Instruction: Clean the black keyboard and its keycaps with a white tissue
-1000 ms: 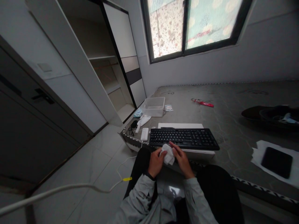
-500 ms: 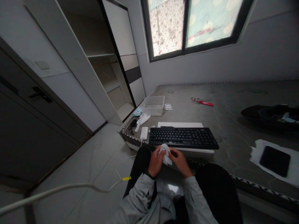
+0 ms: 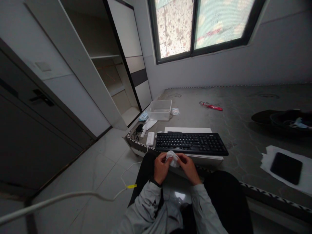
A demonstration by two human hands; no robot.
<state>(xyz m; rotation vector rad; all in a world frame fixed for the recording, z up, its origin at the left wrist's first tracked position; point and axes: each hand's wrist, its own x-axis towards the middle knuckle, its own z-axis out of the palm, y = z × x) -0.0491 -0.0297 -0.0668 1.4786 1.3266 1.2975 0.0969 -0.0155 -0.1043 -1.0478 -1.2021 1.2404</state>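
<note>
Your fingers (image 3: 162, 158) hide part of the white wad (image 3: 173, 157), the keyboard (image 3: 191, 143) lettering's too small to read, pale cable (image 3: 83, 194) cut off left!

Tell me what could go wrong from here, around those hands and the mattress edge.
The white wad is pinched between the fingers of the left hand and right hand, so it might slip and drop between the knees.

Both hands are close to the near edge of the keyboard, which rests on a white box; a knock could shift it.

A white cable runs past the left leg; moving that leg may snag it.
</note>
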